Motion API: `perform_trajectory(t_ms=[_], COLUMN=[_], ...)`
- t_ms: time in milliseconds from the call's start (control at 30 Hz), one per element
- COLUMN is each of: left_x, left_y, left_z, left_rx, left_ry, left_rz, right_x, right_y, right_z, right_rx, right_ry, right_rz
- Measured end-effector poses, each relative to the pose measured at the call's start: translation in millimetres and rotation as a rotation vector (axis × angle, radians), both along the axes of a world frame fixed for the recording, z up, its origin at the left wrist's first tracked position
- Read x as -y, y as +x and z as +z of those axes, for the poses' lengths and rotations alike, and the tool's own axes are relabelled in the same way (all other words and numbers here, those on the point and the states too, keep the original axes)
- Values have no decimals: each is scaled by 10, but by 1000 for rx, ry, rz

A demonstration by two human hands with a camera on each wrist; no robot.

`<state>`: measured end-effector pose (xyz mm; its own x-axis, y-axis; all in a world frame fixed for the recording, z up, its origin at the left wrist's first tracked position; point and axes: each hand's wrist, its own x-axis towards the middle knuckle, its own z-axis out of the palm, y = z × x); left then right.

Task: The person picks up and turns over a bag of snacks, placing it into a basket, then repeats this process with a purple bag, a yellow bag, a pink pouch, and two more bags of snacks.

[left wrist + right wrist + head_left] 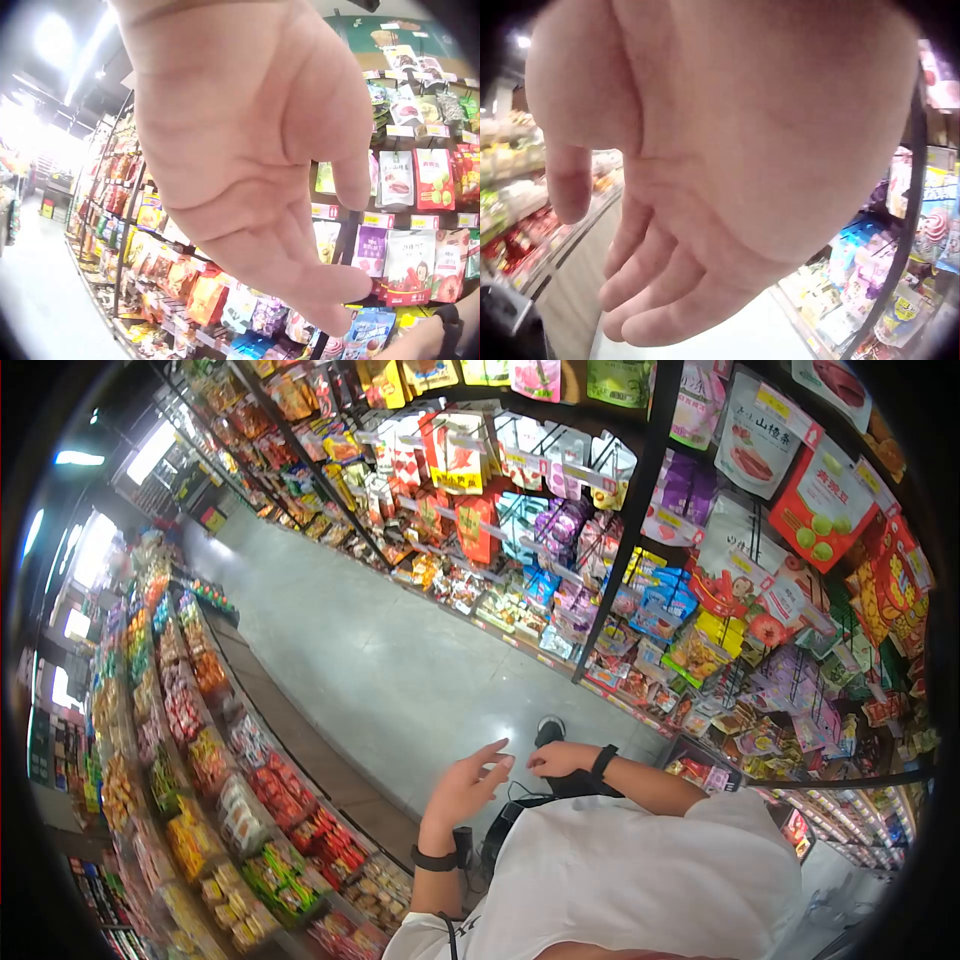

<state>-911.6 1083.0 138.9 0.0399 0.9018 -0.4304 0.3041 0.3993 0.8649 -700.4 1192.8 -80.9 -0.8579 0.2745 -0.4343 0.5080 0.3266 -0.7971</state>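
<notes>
Both hands are held in front of the body over the aisle floor, with nothing in either. In the head view the left hand is raised, its fingers loosely bent toward the right hand, a short gap between them. The left wrist view shows the left palm with relaxed fingers in front of hanging snack pouches, among them a white pouch with red pictures. Seen from the right wrist, the right palm has its fingers hanging slightly bent above the floor. Each wrist carries a black band.
A tall rack of hanging snack bags lines the right side, with black uprights. Bins of wrapped sweets run along the left. Between them lies a grey floor, with a dark shoe on it.
</notes>
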Motion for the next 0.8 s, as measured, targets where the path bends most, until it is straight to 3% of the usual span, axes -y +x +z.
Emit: perform_trajectory(t_ms=[100,267,367,500,600,700,800], left_x=[-590,-1444,-1788,-2058,-2229,-2401,-2509], left_y=[-94,-114,-233,-514,-831,-1254,-1769], left_z=[-132,89,82,10,-62,-197,-158], left_rx=[1,-21,28,77,97,116,101], left_ry=[208,181,187,146,111,123,153], left_rz=[-105,-151,-140,-102,-131,-142,-149], right_x=[-654,-1587,-2010,-2358,-2536,-2698,-2772], right_y=[26,89,-27,-408,-787,-1242,-1722], right_z=[197,612,741,857,951,931,948], right_rx=[-170,-405,-417,-419,-301,-220,-316], right_ry=[-14,-186,-171,-100,-159,-47,-94], right_rz=[-327,-786,-856,-732,-640,-541,-578])
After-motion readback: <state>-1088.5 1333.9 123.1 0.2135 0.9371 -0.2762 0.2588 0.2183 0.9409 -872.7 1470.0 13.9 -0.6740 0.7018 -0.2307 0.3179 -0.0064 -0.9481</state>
